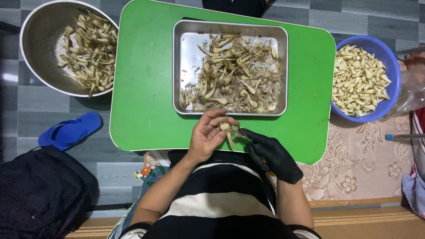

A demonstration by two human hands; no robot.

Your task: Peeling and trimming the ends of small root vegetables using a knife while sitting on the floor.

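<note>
A small white bulb (226, 127) sits pinched in my bare left hand (207, 136) over the green desk (141, 88). My gloved right hand (272, 154) grips a little knife. I should cut slowly, away from my fingers. Farther off, the metal tray (230, 27) holds more.

pale bulb (226, 127), pinched upright, over table edge

Bare green table (146, 88) left of steel tray (177, 66), colander (31, 48) and blue basket (394, 66) flanking
</note>
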